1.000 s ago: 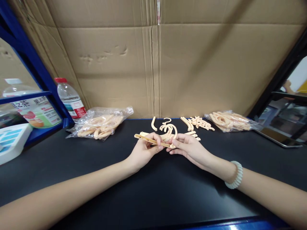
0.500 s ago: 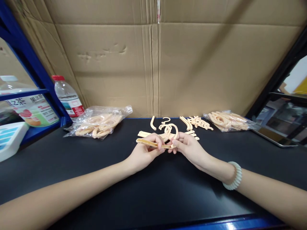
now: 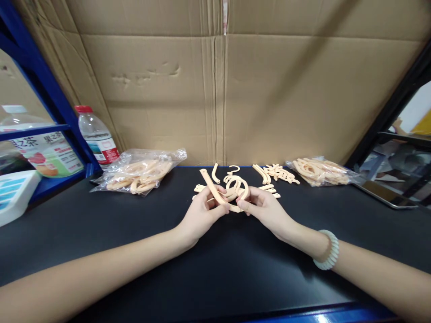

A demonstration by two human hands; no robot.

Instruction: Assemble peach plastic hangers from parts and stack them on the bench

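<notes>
A black table (image 3: 215,269) carries beige pieces (image 3: 279,172) and plastic bags (image 3: 143,175).

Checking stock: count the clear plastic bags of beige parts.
2: the left bag, beside the red-capped bottle; the right bag, beyond the right hand. Others may be hidden.

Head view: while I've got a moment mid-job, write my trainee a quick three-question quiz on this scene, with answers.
1. Multiple choice: which hand grips the middle of the curved beige hanger arm? A) right; B) left; C) neither.
2. True or false: the red-capped bottle is in the left half of the view.
3. Fill in: the pale ribbed bracelet is on the person's ____ wrist.

Key: 1. B, the left hand. 2. True. 3. Right.
</notes>
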